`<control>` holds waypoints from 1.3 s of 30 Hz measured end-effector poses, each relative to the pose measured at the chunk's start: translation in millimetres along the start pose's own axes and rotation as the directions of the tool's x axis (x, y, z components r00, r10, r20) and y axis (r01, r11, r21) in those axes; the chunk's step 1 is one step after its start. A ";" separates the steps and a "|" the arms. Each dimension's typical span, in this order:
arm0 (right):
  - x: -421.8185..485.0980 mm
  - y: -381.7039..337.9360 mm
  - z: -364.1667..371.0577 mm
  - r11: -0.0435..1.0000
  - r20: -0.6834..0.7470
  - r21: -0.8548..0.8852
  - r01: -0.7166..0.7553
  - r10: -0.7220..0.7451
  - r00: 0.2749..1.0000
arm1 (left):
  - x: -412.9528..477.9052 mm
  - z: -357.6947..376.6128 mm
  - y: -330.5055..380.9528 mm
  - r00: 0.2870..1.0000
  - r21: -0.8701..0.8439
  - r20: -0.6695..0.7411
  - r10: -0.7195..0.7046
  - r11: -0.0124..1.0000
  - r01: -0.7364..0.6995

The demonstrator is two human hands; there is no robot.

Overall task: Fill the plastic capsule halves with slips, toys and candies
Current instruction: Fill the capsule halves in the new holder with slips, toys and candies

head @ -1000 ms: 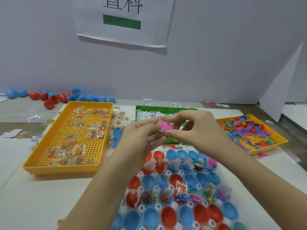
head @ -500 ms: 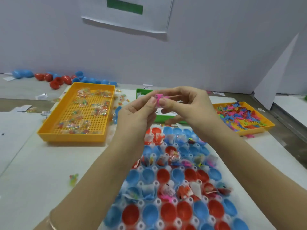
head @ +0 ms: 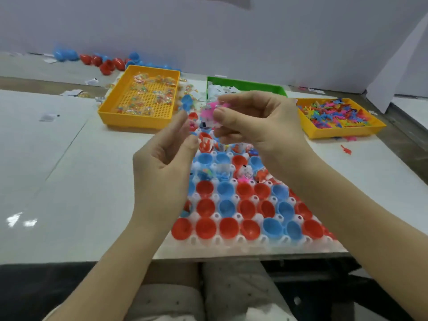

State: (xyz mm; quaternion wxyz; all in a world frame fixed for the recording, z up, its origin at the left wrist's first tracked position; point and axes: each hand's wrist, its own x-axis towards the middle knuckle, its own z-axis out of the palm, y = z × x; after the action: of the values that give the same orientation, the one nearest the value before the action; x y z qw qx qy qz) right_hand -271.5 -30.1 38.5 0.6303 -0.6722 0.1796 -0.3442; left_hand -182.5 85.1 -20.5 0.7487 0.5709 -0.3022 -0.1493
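Right grip (head: 261,126) pinches pink toy (head: 208,111) w/ fingertips only, left grip (head: 166,158) loose & empty, so toy may slip into a filled capsule half (head: 205,142) or onto counter (head: 92,158).

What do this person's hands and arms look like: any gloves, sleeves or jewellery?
Neither the left hand nor the right hand wears a glove, and no ring or watch shows. Both forearms are uncovered as far as the frame shows. Light dotted fabric covers the lap.

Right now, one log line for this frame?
right hand: pinches pink toy | left hand: open, beside it | where: above capsule tray | near rows: unfilled
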 end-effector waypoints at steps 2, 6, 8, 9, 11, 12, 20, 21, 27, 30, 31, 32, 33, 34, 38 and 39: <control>-13.3 -0.9 -3.9 1.000 -0.013 0.009 0.022 -0.022 1.000 | -19.7 -17.3 -4.4 0.998 0.040 -0.028 0.053 0.998 -0.052; -38.1 8.1 -8.7 0.985 0.061 -0.172 0.031 -0.021 0.998 | -61.3 -43.8 -22.2 0.990 0.239 -0.038 0.138 0.963 -0.125; -49.3 17.7 -10.3 0.937 0.112 -0.346 0.048 -0.010 0.994 | -78.9 -51.4 -29.7 0.990 0.354 -0.020 0.138 0.927 -0.122; -52.9 22.8 -10.3 0.905 0.129 -0.421 0.051 0.004 0.992 | -85.6 -53.6 -33.3 0.991 0.400 -0.017 0.134 0.909 -0.116; -55.8 32.0 -9.0 0.838 0.166 -0.542 0.064 0.032 0.986 | -94.8 -55.7 -40.1 0.989 0.469 -0.011 0.144 0.874 -0.122; -55.8 35.3 -7.8 0.803 0.195 -0.591 0.083 0.042 0.980 | -98.0 -56.1 -43.0 0.987 0.496 -0.009 0.161 0.858 -0.135; -46.5 31.8 5.0 0.576 0.363 -0.794 0.193 0.194 0.911 | -102.8 -57.9 -45.8 0.979 0.514 -0.044 0.198 0.845 -0.148; -45.1 30.7 5.8 0.558 0.376 -0.804 0.206 0.208 0.903 | -102.8 -57.9 -46.2 0.979 0.517 -0.040 0.200 0.843 -0.151; -35.8 24.5 6.4 0.447 0.415 -0.857 0.256 0.303 0.858 | -103.5 -58.7 -46.9 0.986 0.551 -0.027 0.167 0.825 -0.125; -31.6 26.1 8.4 0.397 0.438 -0.871 0.291 0.356 0.825 | -102.7 -58.8 -48.2 0.986 0.554 -0.028 0.167 0.823 -0.124; -30.4 26.1 8.9 0.396 0.447 -0.868 0.300 0.360 0.819 | -102.8 -58.5 -48.3 0.985 0.550 -0.031 0.168 0.826 -0.124; -29.2 26.0 8.8 0.403 0.458 -0.862 0.309 0.356 0.815 | -103.0 -58.3 -48.2 0.985 0.542 -0.033 0.168 0.831 -0.124; -28.4 25.8 8.7 0.415 0.466 -0.854 0.313 0.345 0.814 | -103.2 -58.4 -47.9 0.985 0.532 -0.035 0.167 0.837 -0.123; -27.8 25.5 8.2 0.430 0.467 -0.848 0.309 0.333 0.819 | -103.3 -58.5 -47.1 0.986 0.521 -0.035 0.161 0.845 -0.120; -27.6 26.3 5.6 0.480 0.481 -0.823 0.304 0.305 0.822 | -101.7 -59.9 -41.7 0.993 0.459 -0.035 0.112 0.884 -0.083; -27.9 26.4 4.7 0.481 0.492 -0.817 0.317 0.298 0.818 | -100.6 -60.5 -39.5 0.994 0.437 -0.041 0.099 0.896 -0.071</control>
State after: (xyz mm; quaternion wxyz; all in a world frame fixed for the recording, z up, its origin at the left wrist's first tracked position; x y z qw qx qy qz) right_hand -282.7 -11.5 6.4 0.2177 -0.9678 0.1259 0.0134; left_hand -217.8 176.6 -96.2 0.6171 0.7143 -0.3290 -0.0274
